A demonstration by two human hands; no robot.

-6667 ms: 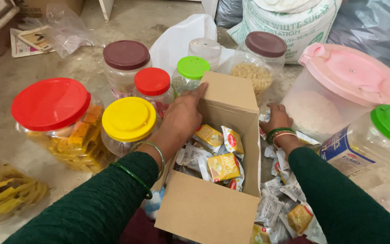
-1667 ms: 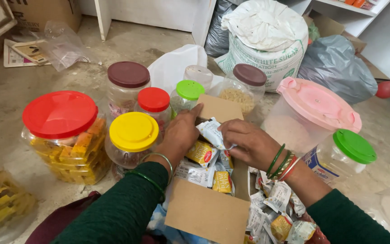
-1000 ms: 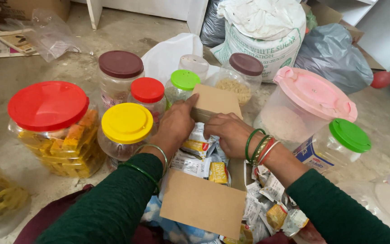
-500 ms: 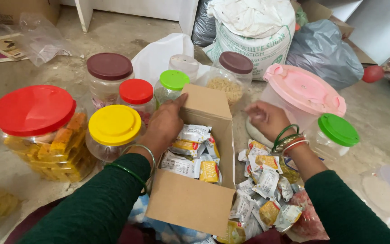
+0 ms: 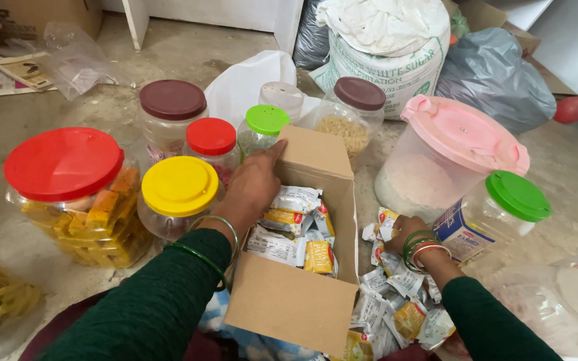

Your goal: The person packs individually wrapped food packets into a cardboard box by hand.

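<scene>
A: In the head view, what is the left hand (image 5: 252,190) doing?

B: It lies flat and spread against the left wall of the open cardboard box (image 5: 302,247), fingers toward the far corner, not gripping. It seems to steady the box, which sits on the floor.

A: And the right hand (image 5: 403,234)?

B: It is down in the loose pile of sachets (image 5: 396,301) just right of the box, fingers curled into them. Whether it actually grips one I cannot tell.

A: What is in the box?

B: Small flat packets (image 5: 299,227), white, silver and yellow, lying jumbled beside the left hand.

A: Around the hands?

B: Left of the left hand, a yellow-lidded jar (image 5: 178,190) and a red-lidded jar (image 5: 65,190) of orange blocks. Beyond the right hand, a pink-lidded tub (image 5: 453,157); to its right, a green-lidded jar (image 5: 496,214) with a blue and white label.
</scene>
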